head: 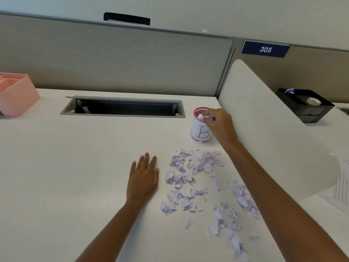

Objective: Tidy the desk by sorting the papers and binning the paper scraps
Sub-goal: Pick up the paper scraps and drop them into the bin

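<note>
Right hand (219, 123), fingers pinching crumpled white paper scrap (204, 116) over rim of small red-mesh cup bin (201, 132) wrapped in white paper lettered B, evidently for dropping in. Left hand (144, 176), released, flat on white desk (75, 167), likely as a brace. Remaining torn lilac-white scraps (198, 186) strewn between both arms, near bin.

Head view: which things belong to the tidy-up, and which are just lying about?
Job: crumpled scrap pinched by right hand over cup marked B; loose scraps on desk; printed papers at right.
Lying about: pink organiser; black organiser; cable slot; 305 sign.
</note>
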